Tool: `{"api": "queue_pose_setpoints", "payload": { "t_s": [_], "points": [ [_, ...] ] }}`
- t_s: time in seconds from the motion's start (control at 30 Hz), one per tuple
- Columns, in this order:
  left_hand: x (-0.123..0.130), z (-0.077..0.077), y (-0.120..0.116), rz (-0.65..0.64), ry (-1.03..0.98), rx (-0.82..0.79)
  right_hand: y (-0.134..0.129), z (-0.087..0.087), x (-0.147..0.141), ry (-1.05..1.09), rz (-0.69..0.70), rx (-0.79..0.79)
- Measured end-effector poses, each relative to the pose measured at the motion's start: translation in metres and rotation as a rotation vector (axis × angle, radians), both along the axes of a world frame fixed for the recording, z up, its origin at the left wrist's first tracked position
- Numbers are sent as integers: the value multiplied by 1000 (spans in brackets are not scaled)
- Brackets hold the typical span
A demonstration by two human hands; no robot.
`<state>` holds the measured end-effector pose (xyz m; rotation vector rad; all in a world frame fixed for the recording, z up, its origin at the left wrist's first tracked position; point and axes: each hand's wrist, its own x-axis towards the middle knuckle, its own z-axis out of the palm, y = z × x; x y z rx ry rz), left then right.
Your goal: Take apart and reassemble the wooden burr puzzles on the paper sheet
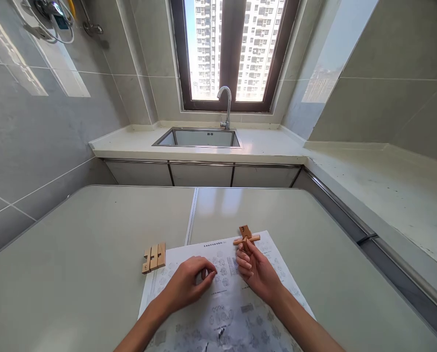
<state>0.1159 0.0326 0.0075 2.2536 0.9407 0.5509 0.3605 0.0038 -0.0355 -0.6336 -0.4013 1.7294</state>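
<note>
Clamped crossed wooden pieces [245, 231] between fingertips of right hand [258, 276], at one o'clock of paper sheet [182, 255] | curled left hand [191, 279], with fingers nearly together, without visible load | judged as partly done: with one crossing made; with slotted wooden blocks [154, 258] at ten o'clock, unjoined

Left hand [193, 279] with loosely curled fingers [206, 266], right hand [255, 275] in a pinch, forearms [150, 317] converging

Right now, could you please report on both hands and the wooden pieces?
Right hand holding crossed wooden pieces. Left hand curled, nothing visible inside. Slotted pieces at upper-left corner of printed sheet. No obstacle between hands.
</note>
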Motion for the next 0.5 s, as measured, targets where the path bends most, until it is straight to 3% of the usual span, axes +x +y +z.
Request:
{"api": "queue_pose_setpoints", "payload": {
  "t_s": [0.2,0.3,0.5],
  "points": [
    [2,0,0,4,10,11,-2,3,-2,-9,14,-23],
    [1,-3,0,13,0,-32,-7,6,-6,-97,126,-7],
    [-5,-5,-2,170,-87,-148,-22,1,-19,-478,206,273]
  ]
}}
